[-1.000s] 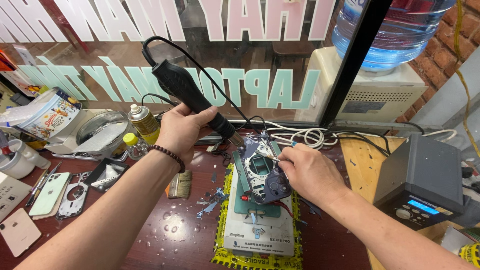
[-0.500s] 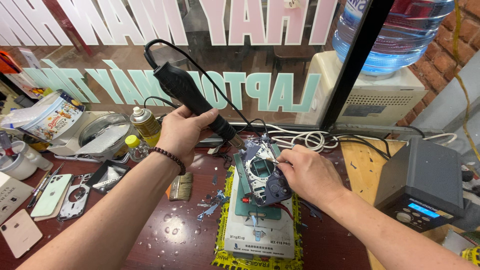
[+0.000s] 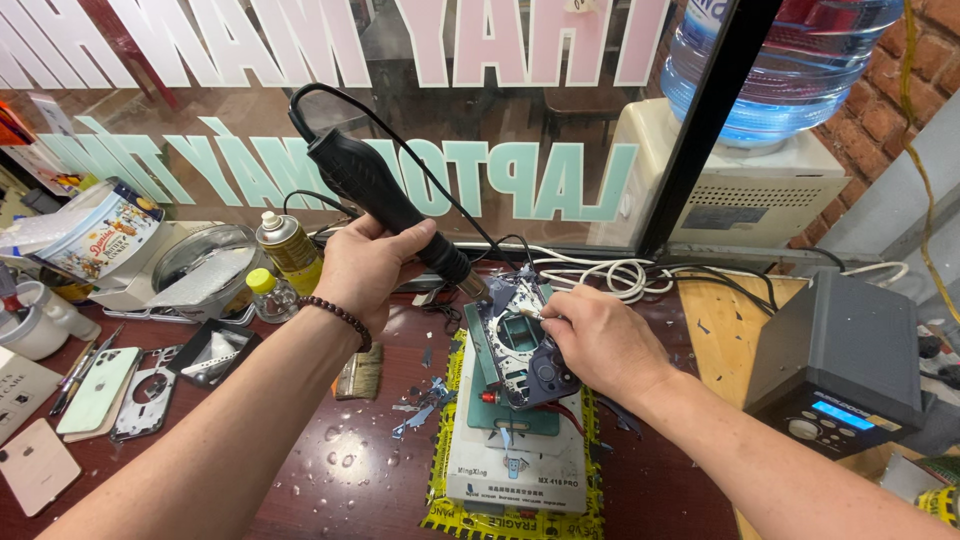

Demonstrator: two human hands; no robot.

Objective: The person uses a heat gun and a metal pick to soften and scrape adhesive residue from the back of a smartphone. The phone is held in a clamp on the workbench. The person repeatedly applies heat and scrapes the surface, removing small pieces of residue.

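Left hand wrapped around the black hot-air gun handle, right hand pinching a thin metal tool at the opened phone back.

With its fingers closed tight on the grip, the left hand tilts the gun so its nozzle angles down toward the dark, stripped phone housing, which lies clamped on a green and white heating fixture over a yellow-edged mat on the dark red wooden table. The right hand's thumb and forefinger are pressed together on a slim tool (its tip is too small to make out) touching the housing's upper edge. Well to the left lie a pale green phone and a bare phone frame; a grey station box sits at the right.
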